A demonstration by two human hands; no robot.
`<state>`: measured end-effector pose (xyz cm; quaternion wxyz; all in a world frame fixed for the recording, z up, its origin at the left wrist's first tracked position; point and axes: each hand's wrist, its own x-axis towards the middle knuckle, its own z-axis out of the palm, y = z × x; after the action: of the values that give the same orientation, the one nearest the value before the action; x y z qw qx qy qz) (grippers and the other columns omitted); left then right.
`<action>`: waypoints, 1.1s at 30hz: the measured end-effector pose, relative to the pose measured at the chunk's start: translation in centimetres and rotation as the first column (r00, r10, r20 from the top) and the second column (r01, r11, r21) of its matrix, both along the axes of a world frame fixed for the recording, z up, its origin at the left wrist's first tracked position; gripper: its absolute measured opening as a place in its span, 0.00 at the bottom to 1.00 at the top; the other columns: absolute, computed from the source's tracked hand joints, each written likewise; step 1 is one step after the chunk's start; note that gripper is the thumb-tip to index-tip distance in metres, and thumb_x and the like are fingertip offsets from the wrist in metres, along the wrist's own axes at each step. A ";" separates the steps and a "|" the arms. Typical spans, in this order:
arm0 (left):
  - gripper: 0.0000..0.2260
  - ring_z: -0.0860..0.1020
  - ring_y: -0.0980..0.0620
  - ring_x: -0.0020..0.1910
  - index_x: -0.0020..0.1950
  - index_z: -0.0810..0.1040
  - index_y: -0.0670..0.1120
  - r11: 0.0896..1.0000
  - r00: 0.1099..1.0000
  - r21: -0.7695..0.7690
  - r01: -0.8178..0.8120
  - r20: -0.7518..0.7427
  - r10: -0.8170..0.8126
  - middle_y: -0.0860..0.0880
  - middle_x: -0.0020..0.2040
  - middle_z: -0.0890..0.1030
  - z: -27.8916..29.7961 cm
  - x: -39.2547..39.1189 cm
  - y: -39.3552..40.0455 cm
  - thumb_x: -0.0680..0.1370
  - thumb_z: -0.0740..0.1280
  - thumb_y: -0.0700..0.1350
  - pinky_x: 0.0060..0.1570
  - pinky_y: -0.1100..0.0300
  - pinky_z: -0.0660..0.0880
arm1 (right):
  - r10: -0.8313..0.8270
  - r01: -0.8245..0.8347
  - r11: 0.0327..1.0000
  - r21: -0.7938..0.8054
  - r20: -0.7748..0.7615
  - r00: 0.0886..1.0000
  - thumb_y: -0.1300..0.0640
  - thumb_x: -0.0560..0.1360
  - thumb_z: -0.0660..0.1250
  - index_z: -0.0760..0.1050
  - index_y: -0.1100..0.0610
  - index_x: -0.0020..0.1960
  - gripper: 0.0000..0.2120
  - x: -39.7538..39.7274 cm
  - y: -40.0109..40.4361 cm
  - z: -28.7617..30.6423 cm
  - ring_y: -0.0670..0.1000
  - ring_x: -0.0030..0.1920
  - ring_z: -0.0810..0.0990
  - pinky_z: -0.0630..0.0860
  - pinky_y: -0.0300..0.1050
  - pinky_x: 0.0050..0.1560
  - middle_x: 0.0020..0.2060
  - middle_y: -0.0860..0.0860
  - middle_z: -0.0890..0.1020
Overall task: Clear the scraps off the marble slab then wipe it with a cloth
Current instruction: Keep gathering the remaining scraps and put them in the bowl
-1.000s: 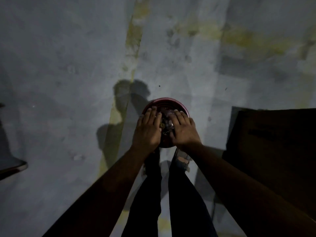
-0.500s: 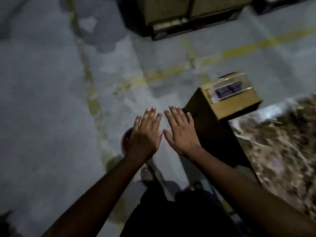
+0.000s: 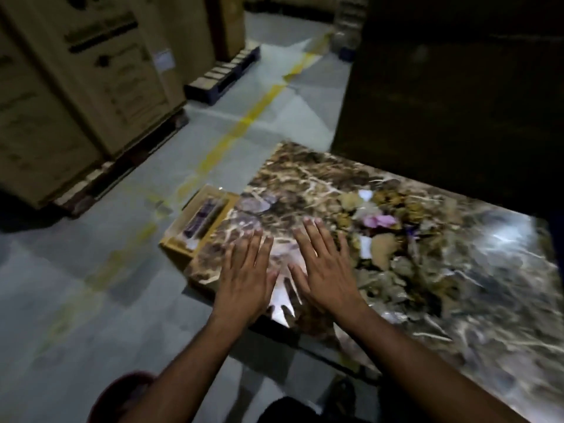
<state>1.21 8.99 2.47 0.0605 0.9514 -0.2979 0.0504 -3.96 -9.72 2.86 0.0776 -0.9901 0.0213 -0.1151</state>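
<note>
1. Fingers (image 3: 256, 248) of the left hand (image 3: 244, 279) are straight and spread wide, holding nothing; the fingers of the right hand (image 3: 323, 270) are the same, palm down.
2. Both hands are side by side over the near left corner of the marble slab (image 3: 473, 300), thumbs close together; the blur hides whether they touch the stone.
3. At the bottom left, by the left forearm, part of a red bowl (image 3: 122, 389) sits on the grey floor (image 3: 76, 285).
4. Just beyond the right hand, scraps (image 3: 378, 239) lie in a loose pile on the brown veined slab: dry tan pieces, pink bits, small white bits.
5. Against the slab's left edge stands a small cardboard box (image 3: 198, 221) with a dark label on top.
6. Farther off, a yellow line (image 3: 244, 123) crosses the floor, and tall cardboard cartons (image 3: 76, 87) stand on pallets at the far left.
</note>
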 end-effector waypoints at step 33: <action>0.19 0.65 0.46 0.75 0.72 0.71 0.64 0.852 0.763 -0.508 0.127 -0.499 -0.411 0.54 0.77 0.67 -8.2 4.9 -30.5 0.80 0.62 0.56 0.71 0.37 0.65 | -0.661 0.632 0.531 0.565 -0.191 0.726 0.40 0.76 0.70 0.56 0.37 0.78 0.36 -5.2 -24.8 -8.4 0.56 0.79 0.57 0.59 0.69 0.75 0.79 0.48 0.60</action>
<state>6.12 -21.54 -5.72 0.3726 0.8242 -0.3813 -0.1911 -9.14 -34.52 -5.56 0.3359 -0.8311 0.4186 -0.1454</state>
